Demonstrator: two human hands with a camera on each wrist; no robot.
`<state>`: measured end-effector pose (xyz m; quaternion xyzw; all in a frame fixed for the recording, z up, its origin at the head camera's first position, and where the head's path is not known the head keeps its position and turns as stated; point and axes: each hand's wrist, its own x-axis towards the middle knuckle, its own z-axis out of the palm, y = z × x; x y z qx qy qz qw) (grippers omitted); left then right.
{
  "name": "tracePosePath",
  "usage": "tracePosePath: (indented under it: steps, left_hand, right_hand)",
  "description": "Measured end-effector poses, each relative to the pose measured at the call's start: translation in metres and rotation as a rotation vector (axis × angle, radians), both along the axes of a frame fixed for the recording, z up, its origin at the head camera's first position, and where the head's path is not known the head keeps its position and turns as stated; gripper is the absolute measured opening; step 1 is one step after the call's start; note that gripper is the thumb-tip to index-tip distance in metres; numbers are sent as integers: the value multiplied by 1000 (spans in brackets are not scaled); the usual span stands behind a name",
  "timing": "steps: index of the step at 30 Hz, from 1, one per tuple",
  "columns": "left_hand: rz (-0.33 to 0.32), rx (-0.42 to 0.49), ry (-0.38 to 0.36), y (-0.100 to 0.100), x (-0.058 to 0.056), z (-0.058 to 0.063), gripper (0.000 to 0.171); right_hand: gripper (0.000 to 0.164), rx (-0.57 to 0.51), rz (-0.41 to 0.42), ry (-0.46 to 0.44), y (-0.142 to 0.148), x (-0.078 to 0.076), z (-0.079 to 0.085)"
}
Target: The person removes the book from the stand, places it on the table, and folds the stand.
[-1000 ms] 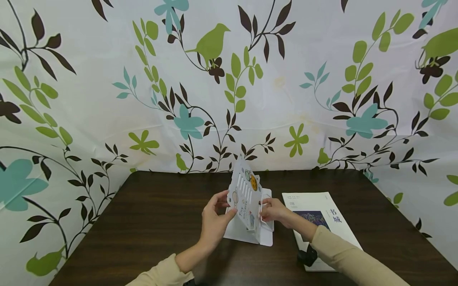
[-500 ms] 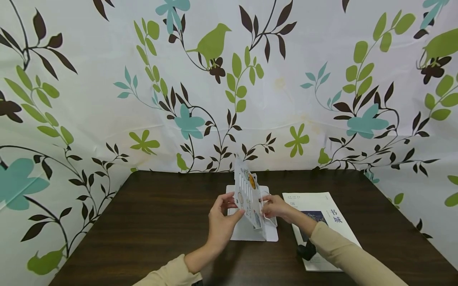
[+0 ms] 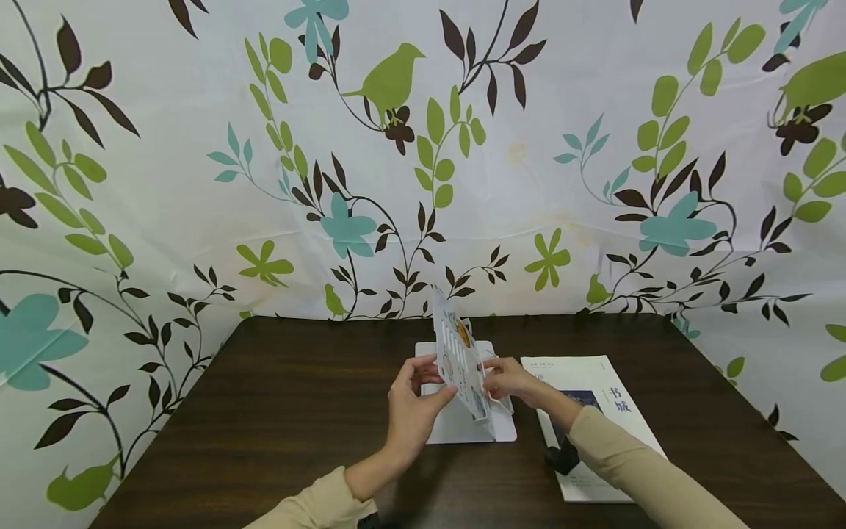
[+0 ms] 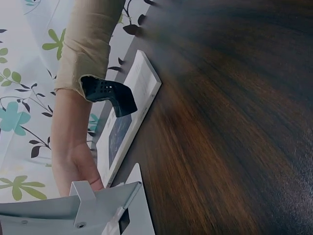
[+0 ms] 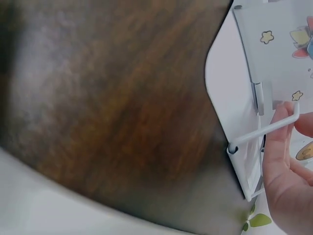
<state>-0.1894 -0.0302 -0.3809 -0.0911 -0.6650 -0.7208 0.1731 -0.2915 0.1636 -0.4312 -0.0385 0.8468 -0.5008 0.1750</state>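
Note:
A white metal book stand [image 3: 457, 371] with cartoon prints and a row of slots stands on the table, its panel raised and turned nearly edge-on in the head view. Its flat white base plate [image 3: 456, 435] lies under it. My left hand [image 3: 411, 411] grips the panel's left edge, thumb on the printed face. From the right, my right hand [image 3: 512, 382] reaches behind the panel. In the right wrist view its thumb and fingers pinch a white wire leg [image 5: 264, 131] hinged at the base. The left wrist view shows the panel's bottom ledge [image 4: 85, 203].
To the right a white book [image 3: 620, 386] with a dark picture lies flat, partly under my right forearm. A black device [image 3: 562, 457] sits at the right cuff. The dark wooden table [image 3: 297, 419] ends at a patterned cloth [image 3: 515, 184] behind.
The stand has shifted slightly right and turned, so its panel shows more edge-on. My left hand has moved right with it. My right hand has stayed at the stand's rear.

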Motion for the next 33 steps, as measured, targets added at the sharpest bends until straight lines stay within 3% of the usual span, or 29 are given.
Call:
tracePosePath:
  steps: [14,19,25,28,33]
  left_hand:
    - [-18,0,3,0,0,0,36]
    - [-37,-57,7,-13,-1,5,38]
    - [-16,-146,22,-38,-8,11,37]
    - [15,-204,9,-51,-15,6,34]
    - [43,-331,-6,-70,-30,-15,30]
  right_hand:
    - [50,21,37,20,1,1,4]
    - [54,34,66,48,4,6,14]
    - [58,2,91,101,9,16,31]
    - [59,-39,165,154,10,24,37]
    - [61,-69,295,308,5,41,40]
